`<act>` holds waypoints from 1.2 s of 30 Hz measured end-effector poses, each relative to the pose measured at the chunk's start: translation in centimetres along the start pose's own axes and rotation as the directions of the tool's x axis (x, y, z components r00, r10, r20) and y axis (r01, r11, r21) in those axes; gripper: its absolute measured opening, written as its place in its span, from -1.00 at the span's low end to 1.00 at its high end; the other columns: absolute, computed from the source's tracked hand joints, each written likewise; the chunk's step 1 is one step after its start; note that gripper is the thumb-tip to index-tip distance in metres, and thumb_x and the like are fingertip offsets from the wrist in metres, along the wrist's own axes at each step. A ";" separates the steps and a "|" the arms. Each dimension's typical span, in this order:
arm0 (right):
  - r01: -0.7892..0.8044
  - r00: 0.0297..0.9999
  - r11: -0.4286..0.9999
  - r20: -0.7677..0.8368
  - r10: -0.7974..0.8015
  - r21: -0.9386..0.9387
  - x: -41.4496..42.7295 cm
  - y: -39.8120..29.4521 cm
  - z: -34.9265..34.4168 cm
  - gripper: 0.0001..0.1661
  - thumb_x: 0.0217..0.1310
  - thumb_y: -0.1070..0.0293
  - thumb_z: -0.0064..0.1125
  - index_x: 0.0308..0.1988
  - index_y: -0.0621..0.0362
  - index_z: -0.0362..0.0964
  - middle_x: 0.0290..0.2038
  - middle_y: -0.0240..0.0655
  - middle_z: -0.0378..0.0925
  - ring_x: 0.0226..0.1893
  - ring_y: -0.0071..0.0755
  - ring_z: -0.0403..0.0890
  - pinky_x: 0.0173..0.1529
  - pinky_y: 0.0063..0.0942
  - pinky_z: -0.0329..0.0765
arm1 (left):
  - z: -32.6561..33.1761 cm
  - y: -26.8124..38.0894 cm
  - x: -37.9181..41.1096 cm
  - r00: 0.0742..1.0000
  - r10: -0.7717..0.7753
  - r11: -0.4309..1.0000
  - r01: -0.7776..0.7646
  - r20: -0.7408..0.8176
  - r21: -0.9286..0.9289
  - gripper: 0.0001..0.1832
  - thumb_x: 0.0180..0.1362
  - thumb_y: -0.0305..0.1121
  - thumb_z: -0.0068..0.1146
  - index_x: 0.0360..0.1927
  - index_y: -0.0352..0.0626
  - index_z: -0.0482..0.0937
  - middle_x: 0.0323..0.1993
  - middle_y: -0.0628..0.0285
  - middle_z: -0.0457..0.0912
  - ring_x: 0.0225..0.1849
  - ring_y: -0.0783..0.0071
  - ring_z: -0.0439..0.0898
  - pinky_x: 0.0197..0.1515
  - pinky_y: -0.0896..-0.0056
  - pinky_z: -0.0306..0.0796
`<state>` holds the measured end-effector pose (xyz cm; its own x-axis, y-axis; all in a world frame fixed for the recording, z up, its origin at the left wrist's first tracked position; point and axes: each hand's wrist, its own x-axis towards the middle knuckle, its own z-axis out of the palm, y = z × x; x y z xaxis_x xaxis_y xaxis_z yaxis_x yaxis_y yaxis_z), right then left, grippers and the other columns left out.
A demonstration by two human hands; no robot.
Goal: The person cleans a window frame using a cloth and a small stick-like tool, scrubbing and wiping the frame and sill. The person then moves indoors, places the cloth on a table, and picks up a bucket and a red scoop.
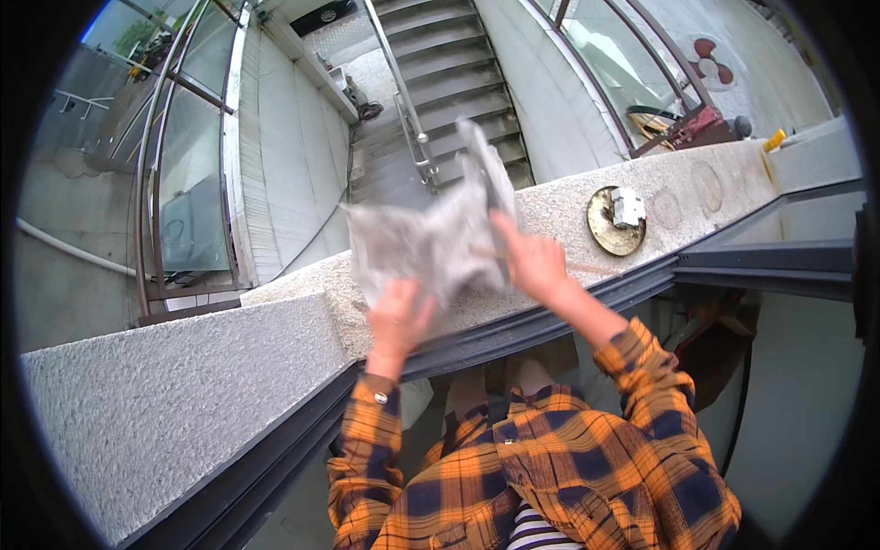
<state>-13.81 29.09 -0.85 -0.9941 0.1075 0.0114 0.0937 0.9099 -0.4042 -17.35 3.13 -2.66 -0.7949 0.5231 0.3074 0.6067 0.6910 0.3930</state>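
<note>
A greyish-white cloth (440, 240), blurred by motion, spreads in the air above the rough stone ledge outside an open window. My left hand (399, 320) grips its lower left part. On the cloth's right side, my right hand (533, 258) holds it, thumb pointing up. To the right of my right hand, a round tarnished metal dish (605, 237) lies on the ledge, with a small white object (627, 207) on it, perhaps an electrical breaker.
Dark metal window tracks (536, 326) run between my body and the ledge (570, 196). Beyond it, concrete stairs (447, 62) with a metal handrail (395, 75) lie lower down. Glass-panelled railings (196, 165) flank the stairwell. A yellow object (773, 141) rests at the ledge's far right.
</note>
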 end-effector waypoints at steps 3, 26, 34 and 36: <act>0.093 0.952 0.991 0.300 -0.061 -0.093 -3.8 0.8 5.6 -0.72 0.17 0.29 0.02 -0.08 -0.04 0.30 -0.41 -0.09 0.61 -0.47 0.03 0.66 -0.51 -0.08 0.51 | 3.7 -1.8 -4.9 0.965 0.017 0.998 -0.031 0.261 0.050 -0.82 0.08 -0.29 0.17 -0.26 -0.03 0.49 -0.38 0.14 0.51 -0.48 0.07 0.57 -0.47 0.11 0.47; -0.269 0.946 0.952 0.146 0.290 -0.146 -3.3 5.4 5.1 -0.71 0.10 0.32 0.09 -0.18 0.23 0.33 -0.38 -0.05 0.65 -0.35 0.03 0.70 -0.32 -0.05 0.59 | 10.2 1.4 1.5 0.877 0.324 0.942 -0.332 0.354 -0.041 -0.82 0.16 -0.25 0.10 -0.23 -0.06 0.46 -0.36 0.14 0.50 -0.47 0.08 0.60 -0.48 0.11 0.46; -0.226 0.932 0.944 -0.227 0.282 0.241 8.9 3.7 -4.3 -0.83 0.20 0.34 -0.01 -0.23 0.12 0.45 -0.35 -0.02 0.63 -0.30 0.14 0.65 -0.19 0.01 0.54 | 0.2 -1.9 16.0 0.936 -0.214 0.971 0.173 -0.281 -0.164 -0.88 0.24 -0.35 0.11 -0.30 -0.17 0.56 -0.48 0.14 0.60 -0.50 0.17 0.56 -0.41 0.24 0.43; -0.183 0.941 0.929 -0.216 0.260 0.320 6.7 3.7 -6.2 -0.84 0.23 0.31 0.00 -0.25 0.09 0.45 -0.39 -0.06 0.63 -0.35 0.11 0.64 -0.25 0.01 0.53 | -3.2 1.0 15.2 0.890 -0.254 0.903 0.078 -0.378 -0.423 -0.90 0.21 -0.40 0.17 -0.27 -0.20 0.58 -0.51 0.22 0.56 -0.55 0.30 0.48 -0.42 0.31 0.39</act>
<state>-19.81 35.64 3.44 -0.8997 0.4241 0.1031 0.2520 0.6977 -0.6706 -28.77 10.17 5.14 -0.8591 0.1016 0.5016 0.4888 0.4532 0.7455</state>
